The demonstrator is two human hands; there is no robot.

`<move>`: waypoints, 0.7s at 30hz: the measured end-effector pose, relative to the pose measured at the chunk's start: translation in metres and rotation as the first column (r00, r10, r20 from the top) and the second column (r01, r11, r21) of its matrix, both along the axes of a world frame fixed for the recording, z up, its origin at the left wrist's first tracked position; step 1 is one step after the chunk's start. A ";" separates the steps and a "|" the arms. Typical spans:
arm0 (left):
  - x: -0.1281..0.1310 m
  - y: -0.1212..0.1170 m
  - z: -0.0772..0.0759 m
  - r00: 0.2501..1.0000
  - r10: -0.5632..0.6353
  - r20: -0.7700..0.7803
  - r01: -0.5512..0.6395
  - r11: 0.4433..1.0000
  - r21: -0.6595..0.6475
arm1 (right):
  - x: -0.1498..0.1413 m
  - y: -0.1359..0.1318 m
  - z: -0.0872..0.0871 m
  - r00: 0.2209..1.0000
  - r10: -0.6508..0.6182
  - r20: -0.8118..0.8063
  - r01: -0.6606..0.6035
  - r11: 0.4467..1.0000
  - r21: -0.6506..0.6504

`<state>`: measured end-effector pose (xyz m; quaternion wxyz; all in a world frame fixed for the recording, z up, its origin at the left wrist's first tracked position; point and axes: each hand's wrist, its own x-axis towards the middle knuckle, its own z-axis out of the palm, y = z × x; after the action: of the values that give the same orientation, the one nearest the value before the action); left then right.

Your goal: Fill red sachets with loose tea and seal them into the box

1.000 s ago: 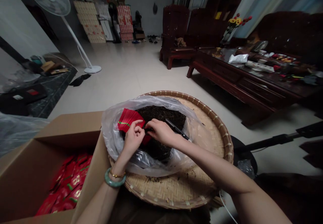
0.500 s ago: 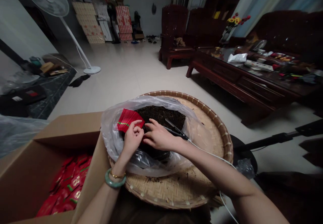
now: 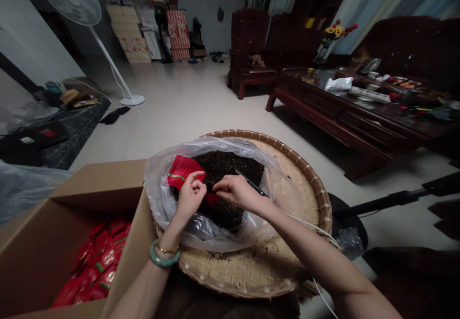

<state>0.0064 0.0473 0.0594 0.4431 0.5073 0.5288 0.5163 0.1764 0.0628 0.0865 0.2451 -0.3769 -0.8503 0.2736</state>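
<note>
My left hand (image 3: 191,196) grips a fanned stack of small red packets (image 3: 182,170) over a clear plastic bag (image 3: 161,185) filled with dark loose tea (image 3: 230,163). My right hand (image 3: 237,192) pinches one red packet (image 3: 211,199) right beside the stack, fingers closed on its edge. The bag rests in a round woven bamboo tray (image 3: 302,175) in front of me. A dark thin tool (image 3: 251,183) lies on the tea just behind my right hand. A green bangle (image 3: 162,258) circles my left wrist.
An open cardboard box (image 3: 72,223) at my left holds several red packets (image 3: 100,261). A white cable (image 3: 316,230) trails off the tray's right side. Farther off stand a standing fan (image 3: 86,17), a dark wooden table (image 3: 359,113) with clutter, and wooden chairs (image 3: 251,46).
My right hand went from fingers spread flat on the tea beside the stack to a pinch on a single red packet. The left hand and its stack stayed put.
</note>
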 end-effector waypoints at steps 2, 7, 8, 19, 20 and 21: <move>0.002 0.000 0.000 1.000 -0.006 -0.006 0.006 1.000 -0.012 | 0.001 -0.001 0.002 0.992 -0.073 -0.107 0.063 0.994 -0.087; 0.007 0.000 0.001 1.000 -0.011 0.007 0.011 0.999 -0.032 | 0.001 -0.005 0.009 0.978 -0.092 -0.190 0.067 0.989 -0.132; 0.007 0.000 0.001 1.000 -0.004 0.010 0.004 1.000 -0.029 | 0.002 -0.006 0.009 0.979 -0.101 -0.175 0.086 0.992 -0.091; 0.008 0.000 0.004 0.999 0.033 0.037 -0.034 0.999 0.016 | 0.006 -0.015 -0.013 0.979 -0.070 -0.190 0.078 0.996 0.035; 0.008 0.000 0.005 0.999 0.033 0.034 -0.034 0.999 0.016 | 0.006 -0.014 -0.011 0.974 -0.090 -0.207 0.099 0.995 0.031; 0.008 0.000 0.004 0.999 0.032 0.029 -0.032 0.999 0.014 | 0.007 -0.012 -0.008 0.967 -0.116 -0.226 0.123 0.992 0.019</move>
<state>0.0142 0.0470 0.0638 0.4386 0.4944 0.5267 0.5346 0.1831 0.0504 0.0783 0.3614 -0.3901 -0.7974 0.2853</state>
